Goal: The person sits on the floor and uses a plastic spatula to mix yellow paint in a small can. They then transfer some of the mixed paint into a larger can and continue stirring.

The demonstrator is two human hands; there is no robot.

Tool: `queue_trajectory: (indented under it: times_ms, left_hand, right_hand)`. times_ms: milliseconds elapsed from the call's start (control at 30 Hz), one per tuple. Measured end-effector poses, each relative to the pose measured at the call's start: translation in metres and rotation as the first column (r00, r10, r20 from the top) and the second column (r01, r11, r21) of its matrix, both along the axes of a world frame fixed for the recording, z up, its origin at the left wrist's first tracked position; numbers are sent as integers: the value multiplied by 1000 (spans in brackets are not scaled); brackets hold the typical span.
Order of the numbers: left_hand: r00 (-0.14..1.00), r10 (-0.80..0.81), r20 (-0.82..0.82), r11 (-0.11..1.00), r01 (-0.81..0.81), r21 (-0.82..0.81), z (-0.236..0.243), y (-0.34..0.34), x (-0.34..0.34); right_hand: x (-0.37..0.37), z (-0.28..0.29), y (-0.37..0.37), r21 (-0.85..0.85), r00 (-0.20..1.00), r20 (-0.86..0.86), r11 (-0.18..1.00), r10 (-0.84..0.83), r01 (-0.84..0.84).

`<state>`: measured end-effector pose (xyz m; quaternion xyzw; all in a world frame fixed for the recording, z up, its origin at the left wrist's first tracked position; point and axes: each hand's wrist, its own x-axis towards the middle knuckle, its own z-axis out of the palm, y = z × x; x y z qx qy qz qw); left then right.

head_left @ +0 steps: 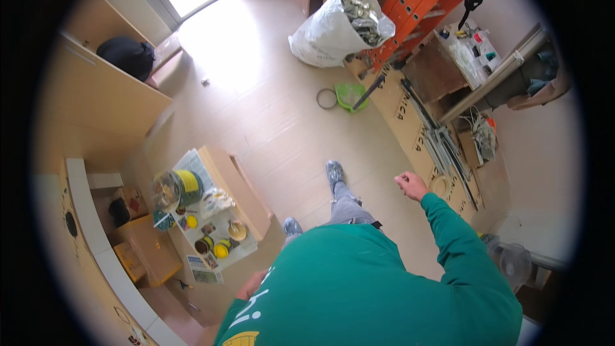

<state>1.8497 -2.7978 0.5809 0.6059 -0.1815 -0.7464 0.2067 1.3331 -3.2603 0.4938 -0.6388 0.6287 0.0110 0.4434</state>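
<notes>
My right hand (412, 186) is held out in front of me to the right, above the floor. Its fingers are curled together; whatever they may hold is too small to make out. My left hand (252, 284) hangs close at my left side, partly hidden by my green shirt, and its fingers do not show clearly. Nearest to it is a low wooden stand (240, 192) topped with newspaper. On the stand are a large tin with a yellow label (187, 182), small open tins with yellow paint (222, 248), a shallow bowl (237, 230) and crumpled plastic (216, 202).
An orange ladder (413, 9) leans beside a stuffed white sack (336, 29). A green dustpan (350, 96) and a tape roll (326, 98) lie on the floor ahead. Metal rods (442, 144) lie along the right. Wooden cabinets (106, 83) and cardboard boxes (150, 250) stand left.
</notes>
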Motion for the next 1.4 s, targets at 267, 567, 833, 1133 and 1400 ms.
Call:
queue_trajectory:
  times_ms: [267,567,833,1133,1400]
  left_hand:
    - [986,102,129,983,-120,140,-15,-136,-36]
    - [865,344,365,930,-261,-258,-87,-254,-5]
    - [634,597,491,795,-548,-259,37,-441,5]
    - [683,356,638,757,-611,232,207,-424,-184]
    - [7,609,794,257,-948,-188,176,-372,-298]
  right_hand:
    - [82,24,-274,-305,982,176,952,62,-6]
    - [253,50,-516,-260,930,360,948,-79,181]
    - [375,-48,-712,-567,999,30,822,-37,48]
    - [325,-59,-851,-896,957,123,443,262,-7]
    - [479,96,-694,-745,763,358,657,539,-115]
